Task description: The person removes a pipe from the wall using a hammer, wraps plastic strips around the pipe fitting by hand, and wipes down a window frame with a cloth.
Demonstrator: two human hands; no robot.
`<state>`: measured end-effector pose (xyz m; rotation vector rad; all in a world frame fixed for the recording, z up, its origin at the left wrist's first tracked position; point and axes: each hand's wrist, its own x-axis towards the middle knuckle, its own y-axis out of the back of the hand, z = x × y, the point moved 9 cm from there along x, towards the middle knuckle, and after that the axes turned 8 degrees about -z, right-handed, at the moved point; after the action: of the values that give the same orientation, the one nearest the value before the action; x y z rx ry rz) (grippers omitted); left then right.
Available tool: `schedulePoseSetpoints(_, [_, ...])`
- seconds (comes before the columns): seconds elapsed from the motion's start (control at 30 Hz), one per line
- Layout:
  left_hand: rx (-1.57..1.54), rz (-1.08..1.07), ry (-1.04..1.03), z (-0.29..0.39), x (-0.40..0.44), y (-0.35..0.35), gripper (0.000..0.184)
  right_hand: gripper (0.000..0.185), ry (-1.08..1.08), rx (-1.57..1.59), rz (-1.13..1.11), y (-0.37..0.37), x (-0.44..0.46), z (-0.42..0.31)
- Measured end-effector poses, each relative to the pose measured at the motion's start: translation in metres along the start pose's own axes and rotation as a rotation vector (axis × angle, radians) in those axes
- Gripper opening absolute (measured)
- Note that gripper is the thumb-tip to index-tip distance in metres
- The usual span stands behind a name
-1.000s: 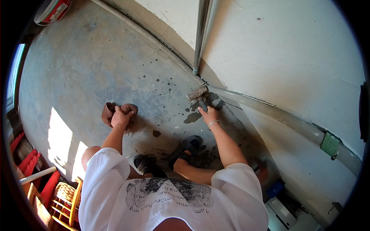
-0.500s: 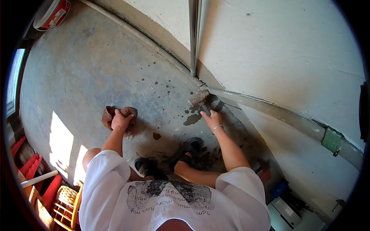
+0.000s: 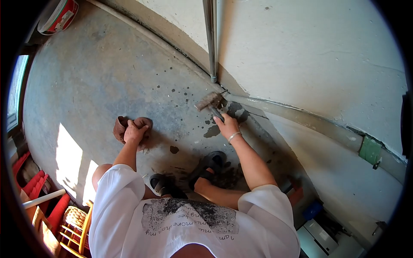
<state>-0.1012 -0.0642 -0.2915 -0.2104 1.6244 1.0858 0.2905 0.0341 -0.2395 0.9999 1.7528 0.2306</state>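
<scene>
A crumpled brown cloth (image 3: 120, 127) lies on the concrete floor at the left of centre. My left hand (image 3: 134, 132) is closed on its middle, with folds bulging on both sides. Nearer the wall, my right hand (image 3: 228, 126) grips the dark handle of a hammer (image 3: 207, 102), a bracelet showing at the wrist. The hammer's rough, dirty head points left, over the floor near the wall's foot. Whether it touches the floor I cannot tell. Dark wet spots (image 3: 212, 131) mark the concrete between my hands and below the hammer.
Metal poles (image 3: 211, 43) stand against the wall by a pipe (image 3: 292, 114) at its base. A red and white bucket (image 3: 64, 18) is at the upper left. A yellow chair (image 3: 81, 228) and red items lie lower left. My sandalled feet (image 3: 208, 170) are between my arms.
My right hand and the hammer have moved left, and the hammer's head has turned to point more leftward. My left hand stays on the cloth. The view has shifted slightly.
</scene>
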Motion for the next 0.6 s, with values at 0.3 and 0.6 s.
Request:
schedulePoseSetpoints(0.3, [-0.026,0.048,-0.049,0.000,0.000,0.001,0.066,0.042,-0.230,-0.027,0.048,0.014,-0.024,0.117])
schedulePoseSetpoints(0.6, [0.096,0.024,-0.037,0.004,0.000,0.006,0.068,0.032,-0.216,-0.681,-0.304,0.081,-0.084,0.069])
